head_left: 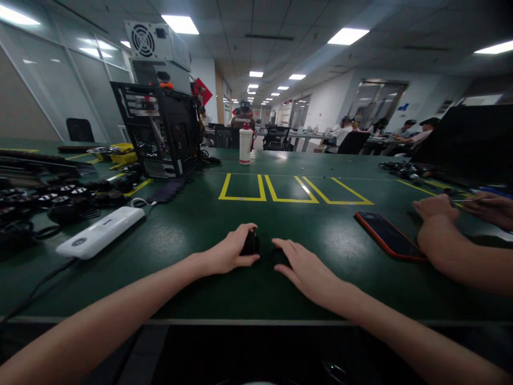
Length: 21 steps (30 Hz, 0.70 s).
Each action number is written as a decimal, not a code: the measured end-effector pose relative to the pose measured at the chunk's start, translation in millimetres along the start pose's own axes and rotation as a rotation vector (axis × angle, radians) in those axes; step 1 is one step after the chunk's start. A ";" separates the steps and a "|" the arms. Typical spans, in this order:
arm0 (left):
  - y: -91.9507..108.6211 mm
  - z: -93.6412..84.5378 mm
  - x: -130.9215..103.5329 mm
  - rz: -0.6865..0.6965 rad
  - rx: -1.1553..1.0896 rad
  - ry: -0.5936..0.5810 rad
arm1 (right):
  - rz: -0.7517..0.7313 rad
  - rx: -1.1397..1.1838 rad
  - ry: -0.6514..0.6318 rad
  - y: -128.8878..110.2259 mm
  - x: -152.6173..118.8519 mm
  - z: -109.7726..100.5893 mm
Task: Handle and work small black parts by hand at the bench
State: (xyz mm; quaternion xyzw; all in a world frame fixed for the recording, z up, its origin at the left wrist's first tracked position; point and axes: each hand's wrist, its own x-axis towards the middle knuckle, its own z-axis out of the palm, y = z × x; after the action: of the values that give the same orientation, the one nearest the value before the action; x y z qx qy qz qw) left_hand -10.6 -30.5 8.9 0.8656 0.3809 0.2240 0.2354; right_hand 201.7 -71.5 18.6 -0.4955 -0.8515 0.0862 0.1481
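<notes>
Near the front middle of the green table (192,297), my left hand (230,248) grips a small black rounded object (251,244) between thumb and fingers. My right hand (306,267) is just to the right, its thumb and fingers curled around another small dark piece (281,257), which is mostly hidden. A narrow gap separates the two hands. What kind of objects these are cannot be made out.
Yellow tape outlines (242,199) mark the table ahead. A white power bank-like device (102,232) with cables and black parts lie left, before an open computer case (160,128). A white bottle (245,145) stands behind. At right are a red-edged phone (387,235) and another person's hands (438,211).
</notes>
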 end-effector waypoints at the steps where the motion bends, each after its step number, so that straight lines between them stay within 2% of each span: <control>1: 12.2 -0.5 -12.8 0.020 0.033 -0.027 | 0.021 0.013 -0.016 -9.2 -12.5 -0.1; 5: 52.8 -1.3 -55.2 0.230 0.202 -0.169 | 0.002 0.181 -0.022 -39.0 -49.4 9.7; 8: 67.3 1.5 -76.9 0.327 0.355 -0.236 | -0.096 0.381 0.024 -51.1 -62.7 22.7; 10: 70.0 3.7 -86.2 0.372 0.446 -0.220 | -0.109 0.513 0.032 -55.8 -66.4 31.6; 14: 67.8 4.8 -93.6 0.398 0.515 -0.148 | -0.047 0.736 0.057 -63.7 -66.3 48.7; 18: 62.8 4.4 -96.5 0.341 0.505 -0.126 | -0.070 0.845 0.186 -73.0 -58.8 62.2; 21: 54.5 5.0 -103.4 0.297 0.463 -0.088 | -0.139 0.851 0.199 -78.2 -50.9 66.8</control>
State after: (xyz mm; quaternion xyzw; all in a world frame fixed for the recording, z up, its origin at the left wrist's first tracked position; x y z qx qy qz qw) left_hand -40.6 -143.4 14.9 0.9516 0.2802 0.1254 0.0121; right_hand 138.8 -154.4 -29.8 -0.3379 -0.7531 0.3708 0.4257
